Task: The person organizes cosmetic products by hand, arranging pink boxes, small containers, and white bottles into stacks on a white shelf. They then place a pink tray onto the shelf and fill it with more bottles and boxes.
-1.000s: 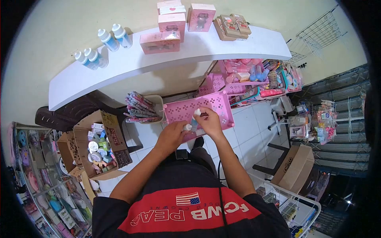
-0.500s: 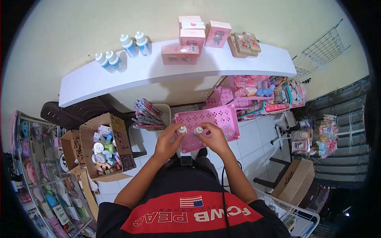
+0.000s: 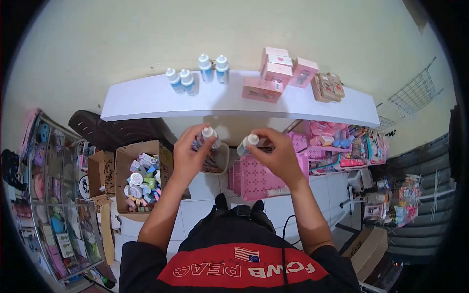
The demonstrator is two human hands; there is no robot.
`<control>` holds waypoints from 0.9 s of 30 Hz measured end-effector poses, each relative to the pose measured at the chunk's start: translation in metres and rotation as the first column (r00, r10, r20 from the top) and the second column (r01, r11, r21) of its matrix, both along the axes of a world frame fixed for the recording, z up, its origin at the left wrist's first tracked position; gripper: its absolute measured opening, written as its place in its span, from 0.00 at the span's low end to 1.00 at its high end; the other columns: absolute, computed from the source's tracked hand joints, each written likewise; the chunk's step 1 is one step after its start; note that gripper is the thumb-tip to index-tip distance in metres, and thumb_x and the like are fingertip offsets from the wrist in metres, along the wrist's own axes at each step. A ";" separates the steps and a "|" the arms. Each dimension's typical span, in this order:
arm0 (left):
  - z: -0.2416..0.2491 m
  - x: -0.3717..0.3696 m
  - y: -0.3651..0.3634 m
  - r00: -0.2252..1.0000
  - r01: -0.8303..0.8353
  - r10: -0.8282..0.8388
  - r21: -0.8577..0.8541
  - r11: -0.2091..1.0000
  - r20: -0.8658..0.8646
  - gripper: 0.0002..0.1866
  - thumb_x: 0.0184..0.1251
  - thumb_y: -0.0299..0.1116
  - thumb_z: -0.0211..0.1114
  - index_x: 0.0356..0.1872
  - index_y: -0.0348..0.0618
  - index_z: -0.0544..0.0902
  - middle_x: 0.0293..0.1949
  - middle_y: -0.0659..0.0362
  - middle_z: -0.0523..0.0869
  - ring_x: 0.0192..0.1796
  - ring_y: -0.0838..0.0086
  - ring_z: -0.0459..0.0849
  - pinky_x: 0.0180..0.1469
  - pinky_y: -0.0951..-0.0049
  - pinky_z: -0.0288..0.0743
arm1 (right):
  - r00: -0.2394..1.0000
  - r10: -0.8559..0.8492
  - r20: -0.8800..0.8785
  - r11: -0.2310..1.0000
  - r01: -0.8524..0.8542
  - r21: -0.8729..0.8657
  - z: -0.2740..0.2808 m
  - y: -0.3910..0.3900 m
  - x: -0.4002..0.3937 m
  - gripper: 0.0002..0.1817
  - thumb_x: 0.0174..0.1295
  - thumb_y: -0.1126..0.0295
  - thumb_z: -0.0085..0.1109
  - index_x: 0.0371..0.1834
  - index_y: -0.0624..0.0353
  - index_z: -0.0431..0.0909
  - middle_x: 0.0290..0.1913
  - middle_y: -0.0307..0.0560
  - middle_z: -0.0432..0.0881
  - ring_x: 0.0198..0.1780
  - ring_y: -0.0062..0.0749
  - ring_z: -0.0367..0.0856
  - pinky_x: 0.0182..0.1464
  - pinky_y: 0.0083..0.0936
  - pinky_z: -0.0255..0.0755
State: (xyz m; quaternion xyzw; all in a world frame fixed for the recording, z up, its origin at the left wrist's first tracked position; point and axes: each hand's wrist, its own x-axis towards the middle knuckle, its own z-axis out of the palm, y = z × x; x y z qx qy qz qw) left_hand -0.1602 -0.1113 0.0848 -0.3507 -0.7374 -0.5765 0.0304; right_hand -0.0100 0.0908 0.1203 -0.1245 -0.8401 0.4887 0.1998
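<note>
My left hand [image 3: 192,151] is closed around a white-capped bottle [image 3: 209,134], held upright in front of the shelf. To its right, my right hand [image 3: 276,152] grips a second bottle [image 3: 247,145], white with a blue label and slightly tilted. Both bottles are below the front edge of the white shelf [image 3: 146,104] as I see it. On that shelf stand similar blue-and-white bottles [image 3: 205,68] in two pairs. Beneath my right hand lies a pink perforated basket [image 3: 256,177] with a pale slim item [image 3: 278,191] at its near side.
Pink boxes [image 3: 263,90] and small brown boxes [image 3: 328,88] sit on the shelf's right part. A cardboard box [image 3: 128,163] of small packages stands at left, beside a glass display case [image 3: 63,205]. Pink baskets of goods [image 3: 332,136] are under the shelf at right.
Both hands have lifted the bottles from over the pink basket towards the shelf and moved farther apart. The view has shifted, and the basket now sits lower, below my right hand.
</note>
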 end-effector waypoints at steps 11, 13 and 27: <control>0.030 -0.077 -0.018 0.988 -0.143 0.148 0.081 0.986 -0.048 0.19 0.71 0.30 0.75 0.61 0.40 0.85 0.53 0.56 0.89 0.52 0.74 0.86 0.52 0.72 0.81 | 0.978 0.164 -0.130 0.955 -0.124 0.271 0.078 -0.014 -0.112 0.20 0.61 0.67 0.73 0.54 0.64 0.84 0.47 0.53 0.90 0.48 0.41 0.90 0.49 0.35 0.82; 0.030 -0.081 -0.008 0.987 -0.141 0.147 0.105 0.985 -0.060 0.19 0.71 0.30 0.75 0.61 0.41 0.85 0.53 0.56 0.89 0.52 0.74 0.86 0.52 0.72 0.81 | 0.974 0.173 -0.144 0.938 -0.119 0.325 0.075 -0.010 -0.125 0.20 0.61 0.68 0.73 0.54 0.64 0.83 0.47 0.55 0.89 0.47 0.43 0.89 0.50 0.37 0.82; 0.028 -0.084 0.073 0.972 -0.054 0.082 0.132 0.990 -0.220 0.17 0.74 0.26 0.68 0.60 0.33 0.81 0.52 0.43 0.87 0.51 0.48 0.88 0.51 0.59 0.82 | 0.993 0.091 -0.077 0.868 -0.041 0.495 0.052 0.031 -0.165 0.19 0.63 0.68 0.72 0.54 0.66 0.84 0.46 0.62 0.88 0.43 0.53 0.89 0.48 0.40 0.82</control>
